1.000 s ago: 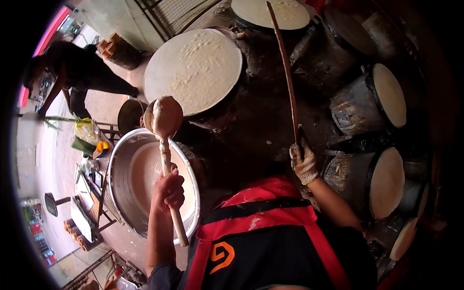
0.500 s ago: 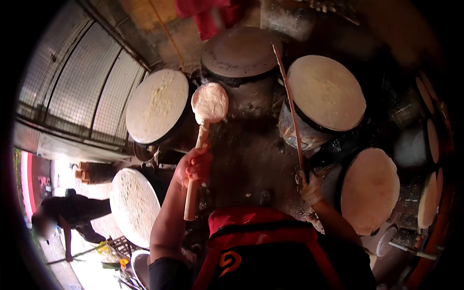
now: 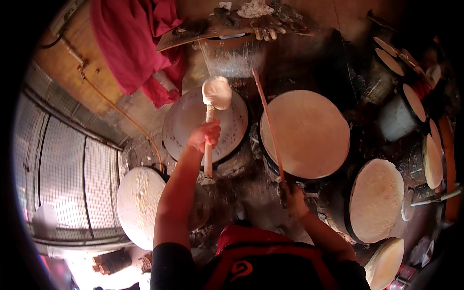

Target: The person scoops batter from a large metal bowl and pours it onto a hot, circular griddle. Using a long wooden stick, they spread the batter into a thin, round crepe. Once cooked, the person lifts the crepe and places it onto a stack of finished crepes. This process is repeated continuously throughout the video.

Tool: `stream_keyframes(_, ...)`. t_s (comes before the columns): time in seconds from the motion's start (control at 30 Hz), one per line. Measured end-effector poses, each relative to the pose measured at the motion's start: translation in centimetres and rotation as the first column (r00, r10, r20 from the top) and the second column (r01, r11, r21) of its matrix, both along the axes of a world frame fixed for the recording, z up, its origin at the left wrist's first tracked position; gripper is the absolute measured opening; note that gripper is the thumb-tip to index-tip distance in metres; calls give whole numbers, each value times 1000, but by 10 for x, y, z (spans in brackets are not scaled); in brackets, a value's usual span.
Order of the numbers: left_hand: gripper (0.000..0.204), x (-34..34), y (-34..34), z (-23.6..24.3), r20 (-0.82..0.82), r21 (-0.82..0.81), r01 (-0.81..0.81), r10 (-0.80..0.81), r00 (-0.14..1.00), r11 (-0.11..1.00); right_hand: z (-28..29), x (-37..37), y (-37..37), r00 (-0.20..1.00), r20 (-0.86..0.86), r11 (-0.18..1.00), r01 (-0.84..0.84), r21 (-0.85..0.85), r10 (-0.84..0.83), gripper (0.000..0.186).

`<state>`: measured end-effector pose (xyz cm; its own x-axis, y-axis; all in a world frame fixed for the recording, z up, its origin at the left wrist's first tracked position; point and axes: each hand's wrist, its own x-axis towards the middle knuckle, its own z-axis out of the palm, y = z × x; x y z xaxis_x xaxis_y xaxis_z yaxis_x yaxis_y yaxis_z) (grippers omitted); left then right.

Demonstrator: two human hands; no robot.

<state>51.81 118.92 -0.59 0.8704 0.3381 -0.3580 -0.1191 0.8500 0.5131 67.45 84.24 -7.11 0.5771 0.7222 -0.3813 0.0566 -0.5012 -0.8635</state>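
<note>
In the only view, looking down from the person's head, both arms stretch out among round, flat griddles. It looks like the step in hand is holding batter (image 3: 218, 91) on a long ladle (image 3: 209, 113) out by the grey griddle (image 3: 178, 128), which has dark specks on it. A good move from here, I guess, calls for a slow, steady ladle so no drops fall, and for the thin stick (image 3: 268, 116) to keep out of its way.

The left grip (image 3: 207, 135) is curled tight round the middle of the ladle's handle. The round end, coated in pale, wet stuff, is just past the fist, farther from the person, and the tail of the handle pokes out on the near side. Both look to be above the grey griddle. I can't tell how deep the batter is in the cup.

The right grip (image 3: 294, 199) is low and dim, folded round the near end of the stick. The stick slants up and a bit left from there, across the left edge of the griddle with a smooth tan sheet (image 3: 307, 135). I can't tell if it touches that sheet. Another griddle, with a bumpy pale sheet (image 3: 139, 200), sits left of the left arm.
</note>
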Motion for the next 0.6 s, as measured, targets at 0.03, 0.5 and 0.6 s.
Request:
stream_keyframes(0.03, 16, 5, 12, -4, -141, 172, -20, 45, 989, 985, 5, -8, 19, 998, 63, 999, 15, 30, -17, 36)
stream_keyframes(0.5, 27, -70, 128, -26, -283, 858, 514, 846, 451, 13, 20, -66, 195, 977, 178, 993, -120, -14, 121, 43)
stream_keyframes(0.6, 16, -97, 132, -20, -194, 979, 63, 783, 591, 194, 35, -69, 233, 978, -107, 981, -184, -61, 177, 46)
